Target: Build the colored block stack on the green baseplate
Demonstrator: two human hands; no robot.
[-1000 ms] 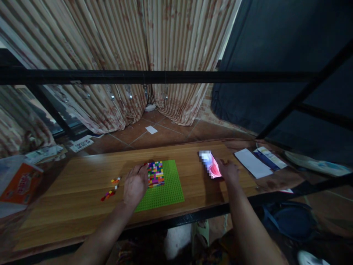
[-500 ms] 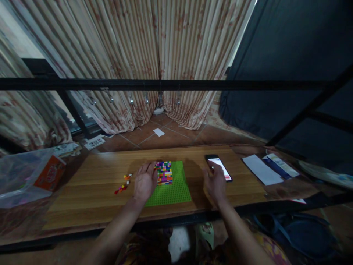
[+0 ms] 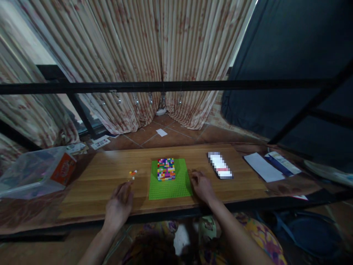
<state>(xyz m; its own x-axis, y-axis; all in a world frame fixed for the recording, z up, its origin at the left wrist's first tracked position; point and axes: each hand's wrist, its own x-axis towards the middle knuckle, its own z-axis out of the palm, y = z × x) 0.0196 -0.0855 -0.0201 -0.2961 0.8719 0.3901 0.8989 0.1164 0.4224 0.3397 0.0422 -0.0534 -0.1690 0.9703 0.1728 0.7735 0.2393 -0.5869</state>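
A block of many coloured toy bricks stands on a green studded baseplate. My left hand is low over the wooden board, left of the baseplate, its fingers curled and pinched together; whatever they hold is hidden. Just beyond its fingertips lie several small loose bricks, orange, yellow and white. At the baseplate's right edge, my right hand rests with loosely bent fingers, a gap between thumb and fingers, and no brick visible in it. A phone with a lit, blurred screen lies to its right.
The wooden board fills the middle of the low table. On the left stands a clear plastic bin with an orange label. White paper lies at the right. A black metal bar crosses beyond the board, before striped curtains.
My left hand has left the brick block and moved left and nearer, over where red bricks lay. My right hand has come off the phone to the baseplate's edge. The view has shifted slightly.
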